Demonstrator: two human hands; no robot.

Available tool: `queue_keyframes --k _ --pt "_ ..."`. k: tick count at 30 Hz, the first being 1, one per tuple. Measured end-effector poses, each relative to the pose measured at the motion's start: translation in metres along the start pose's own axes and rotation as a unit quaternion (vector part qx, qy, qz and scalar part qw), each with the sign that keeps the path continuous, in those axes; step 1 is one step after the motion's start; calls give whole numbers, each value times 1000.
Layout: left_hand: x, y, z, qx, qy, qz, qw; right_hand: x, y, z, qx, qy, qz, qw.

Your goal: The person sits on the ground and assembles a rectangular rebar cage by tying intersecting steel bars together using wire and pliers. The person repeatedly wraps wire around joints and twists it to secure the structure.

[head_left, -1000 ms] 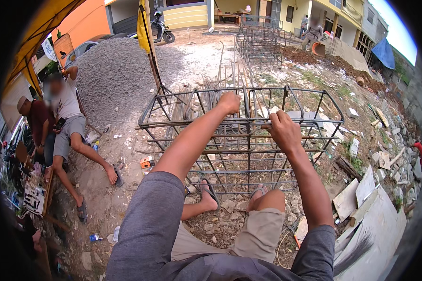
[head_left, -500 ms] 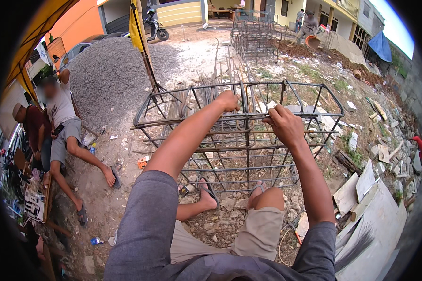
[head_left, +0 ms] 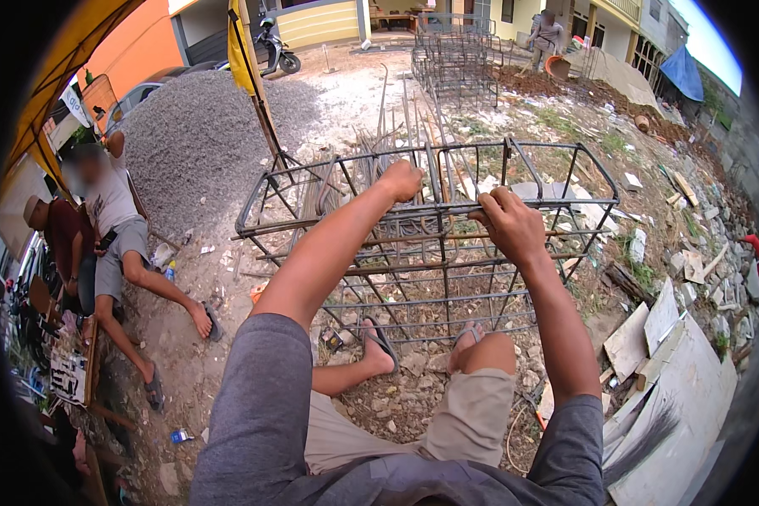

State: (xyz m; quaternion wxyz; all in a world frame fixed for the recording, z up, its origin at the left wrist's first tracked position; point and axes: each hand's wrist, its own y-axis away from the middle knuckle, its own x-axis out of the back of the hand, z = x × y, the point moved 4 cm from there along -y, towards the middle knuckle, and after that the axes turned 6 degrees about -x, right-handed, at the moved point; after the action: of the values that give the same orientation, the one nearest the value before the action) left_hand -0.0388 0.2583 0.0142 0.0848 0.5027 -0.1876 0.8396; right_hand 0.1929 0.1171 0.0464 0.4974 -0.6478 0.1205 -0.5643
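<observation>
A rebar cage (head_left: 443,244) of dark steel bars and bent stirrups stands in front of my knees. My left hand (head_left: 402,180) is closed above the cage's top opening, left of the middle stirrup; whatever is in its fingers is hidden. Farther right, my right hand (head_left: 510,221) curls its fingers over the near top bar, its fingertips bent down against the steel. Both forearms reach across the cage's near side. My sandalled feet rest on the rubble by its lower bars.
Loose steel bars (head_left: 388,126) lie beyond the cage, with more stacked cages (head_left: 455,67) behind. A gravel heap (head_left: 202,126) rises at left, near two seated people (head_left: 118,202). Broken boards (head_left: 675,396) lie at right. Another person (head_left: 546,38) stands far off.
My left hand has shifted slightly left, away from the middle stirrup. My right hand stays at nearly the same spot on the bar. The distant person has straightened up.
</observation>
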Motion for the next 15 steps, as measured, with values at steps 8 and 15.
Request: queue_keyframes --k 8,15 --pt "8 4 4 117 189 39 974 -1 1 2 3 11 4 1000" --pt "20 18 22 117 242 5 963 -2 -2 0 9 16 -3 1000"
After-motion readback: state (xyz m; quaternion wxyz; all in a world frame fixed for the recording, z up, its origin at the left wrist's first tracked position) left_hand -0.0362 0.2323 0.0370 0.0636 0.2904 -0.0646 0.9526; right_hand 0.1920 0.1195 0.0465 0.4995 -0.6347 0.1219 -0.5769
